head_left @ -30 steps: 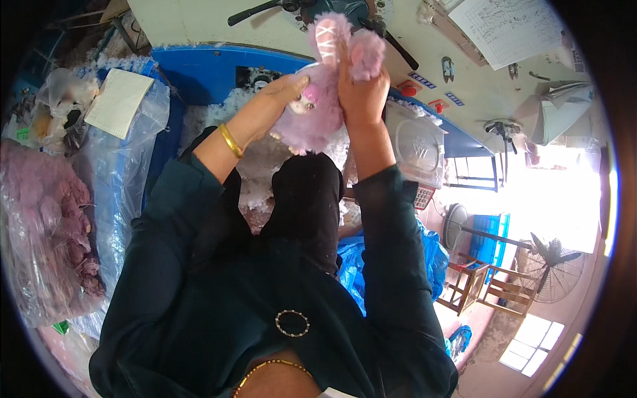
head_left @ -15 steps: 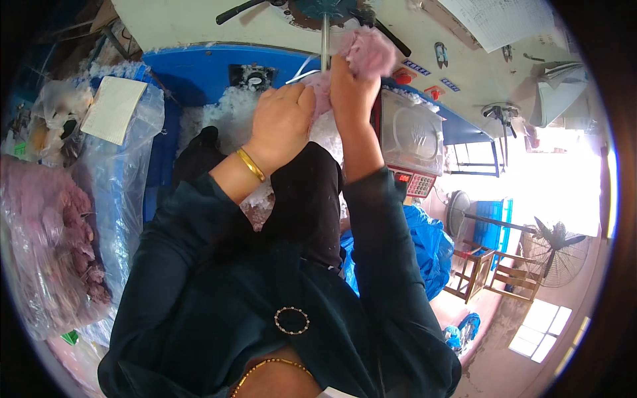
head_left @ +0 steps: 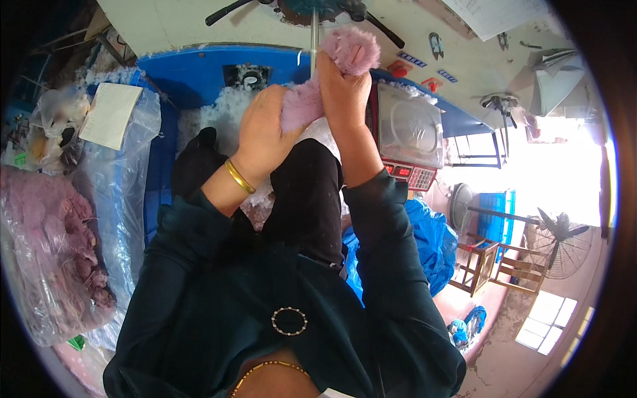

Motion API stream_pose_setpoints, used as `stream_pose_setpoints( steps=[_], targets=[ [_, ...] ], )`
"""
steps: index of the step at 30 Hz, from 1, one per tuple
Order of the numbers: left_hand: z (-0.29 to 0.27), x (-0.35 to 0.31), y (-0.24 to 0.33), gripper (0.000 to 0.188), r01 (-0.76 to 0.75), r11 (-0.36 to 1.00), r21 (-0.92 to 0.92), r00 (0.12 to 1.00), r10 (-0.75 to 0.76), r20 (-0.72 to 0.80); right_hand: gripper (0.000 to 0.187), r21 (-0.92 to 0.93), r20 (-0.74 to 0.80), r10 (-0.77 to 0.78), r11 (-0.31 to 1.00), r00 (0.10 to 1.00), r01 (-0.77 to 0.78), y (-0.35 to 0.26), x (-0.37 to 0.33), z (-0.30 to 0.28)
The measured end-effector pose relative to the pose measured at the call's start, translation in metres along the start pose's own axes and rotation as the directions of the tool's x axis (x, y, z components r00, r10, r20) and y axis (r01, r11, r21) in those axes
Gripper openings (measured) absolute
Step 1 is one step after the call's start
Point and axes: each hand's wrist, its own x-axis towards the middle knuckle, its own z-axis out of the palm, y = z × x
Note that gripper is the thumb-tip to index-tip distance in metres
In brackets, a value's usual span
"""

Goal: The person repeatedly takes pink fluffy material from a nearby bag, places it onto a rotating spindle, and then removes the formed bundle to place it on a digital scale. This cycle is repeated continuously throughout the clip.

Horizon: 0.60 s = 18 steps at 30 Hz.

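Observation:
A pink plush piece (head_left: pixel 302 106) stretches between my two hands, close to the metal tube (head_left: pixel 314 43) of the machine. My left hand (head_left: pixel 262 126) is closed round its lower end, the back of the hand facing up and a gold bangle on the wrist. Further up and to the right, my right hand (head_left: pixel 344 93) grips the same pink fur. Its rounded fluffy end sticks out above that fist, showing a small opening or fold. Most of my fingers are hidden under the hands and the fur.
White stuffing (head_left: pixel 229 109) lies against the blue machine panel (head_left: pixel 179 73). At right stand a digital scale (head_left: pixel 410 132) and red buttons (head_left: pixel 400 69); thread snips (head_left: pixel 435 45) lie above. A clear bag of pink plush pieces (head_left: pixel 50 245) sits at left, near a paper pad (head_left: pixel 111 115).
My left hand has turned and lowered slightly, and more pink fur now shows between my hands. My right hand still grips the plush, its fluffy end turned to show a fold.

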Motion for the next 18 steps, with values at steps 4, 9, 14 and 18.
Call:
stream_pose_setpoints(
  steps=[4, 9, 14, 18],
  targets=[
    [-0.008, -0.003, -0.01, 0.035, 0.294, 0.742, -0.603, 0.956, -0.224, 0.19, 0.033, 0.473, 0.364, 0.138, 0.824, 0.921, -0.31, 0.0, -0.017, -0.045],
    [0.001, -0.009, -0.005, 0.046, 0.566, 0.477, -0.672, 0.811, -0.47, 0.349, 0.051, 0.487, 0.701, 0.25, 0.515, 0.667, -0.705, 0.024, -0.058, -0.052],
    [0.001, -0.02, 0.0, 0.042, 0.6, 0.306, -0.739, 0.789, -0.38, 0.483, 0.043, 0.139, 0.679, 0.268, 0.867, 0.684, -0.478, 0.026, -0.055, -0.04],
    [-0.001, -0.02, -0.019, 0.036, 0.755, 0.008, -0.656, 0.609, -0.382, 0.695, 0.043, -0.171, 0.817, -0.154, 0.856, 0.556, 0.489, -0.007, -0.059, -0.051]
  ],
)
